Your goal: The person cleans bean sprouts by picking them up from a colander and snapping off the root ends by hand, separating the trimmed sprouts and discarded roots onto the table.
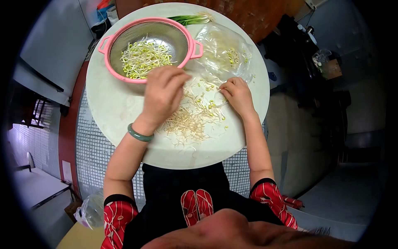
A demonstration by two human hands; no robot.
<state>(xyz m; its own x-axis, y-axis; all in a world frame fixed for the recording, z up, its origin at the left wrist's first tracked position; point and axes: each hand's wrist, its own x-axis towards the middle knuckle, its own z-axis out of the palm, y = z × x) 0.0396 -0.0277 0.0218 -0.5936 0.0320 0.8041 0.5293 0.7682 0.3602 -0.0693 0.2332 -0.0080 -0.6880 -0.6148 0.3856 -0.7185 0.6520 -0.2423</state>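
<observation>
A pink-rimmed mesh colander (pixel 111 68) with bean sprouts (pixel 145 58) in it stands at the table's upper left. My left hand (pixel 163 93) is raised just below its near rim, fingers bent together; anything between them is too small to make out. Near the plastic bag's lower edge, my right hand (pixel 238 95) pinches what looks like a thin pale sprout, its fingertips close to the table. Between the hands lies a loose pile of sprout roots and scraps (pixel 188 124), with several yellow heads among them. The clear plastic bag (pixel 222 50) holds more sprouts.
Green onions (pixel 188 19) lie at the far edge of the round white table (pixel 112 120). A wooden surface (pixel 232 8) stands beyond. At the lower left are a white table (pixel 39 186) and a clear plastic bag on the floor side (pixel 92 211).
</observation>
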